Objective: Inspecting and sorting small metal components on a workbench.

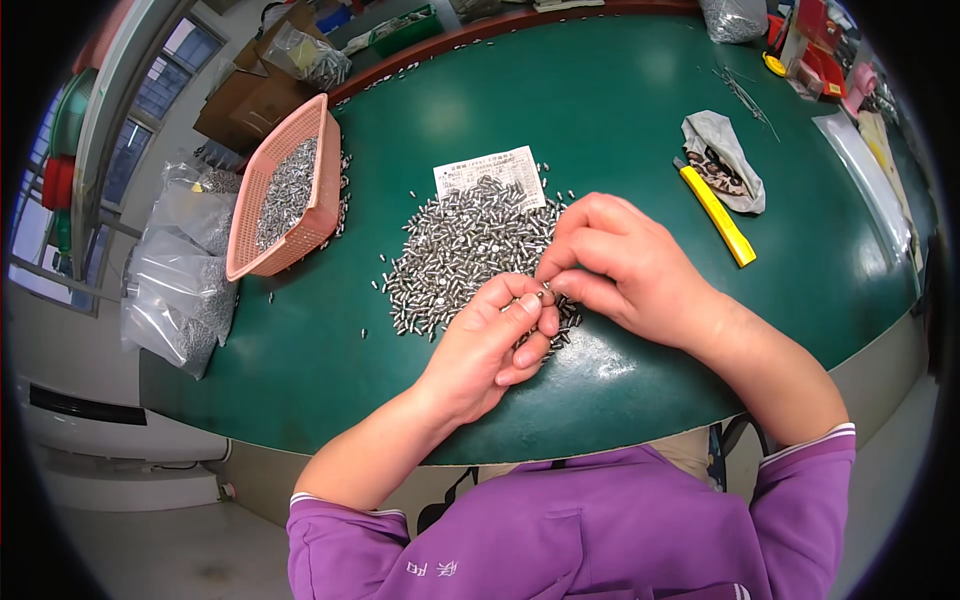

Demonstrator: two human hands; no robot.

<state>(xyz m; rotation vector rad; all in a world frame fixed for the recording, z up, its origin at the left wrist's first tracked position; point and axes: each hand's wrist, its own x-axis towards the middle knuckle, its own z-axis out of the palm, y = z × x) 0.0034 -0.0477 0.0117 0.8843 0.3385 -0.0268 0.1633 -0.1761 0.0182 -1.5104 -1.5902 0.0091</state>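
Observation:
A heap of small silvery metal pins or screws (450, 255) lies on the green table, too small to tell which kind. Over its near right edge my two hands meet. My left hand (490, 335) is closed, thumb and forefinger pinching a small metal part (543, 294). Fingertips of my right hand (625, 262) are pinched together right beside that part, touching it or nearly so; whether they hold a piece of their own I cannot make out. A printed paper slip (487, 172) sticks out from under the far side of the heap.
A pink plastic basket (330, 180) of metal parts stands at the left, beside clear bags (175, 290) of parts. To the right lie a yellow utility knife (718, 215) and a grey cloth (715, 135). Thin metal rods (745, 100) and a clear plastic sleeve (865, 180) lie farther off.

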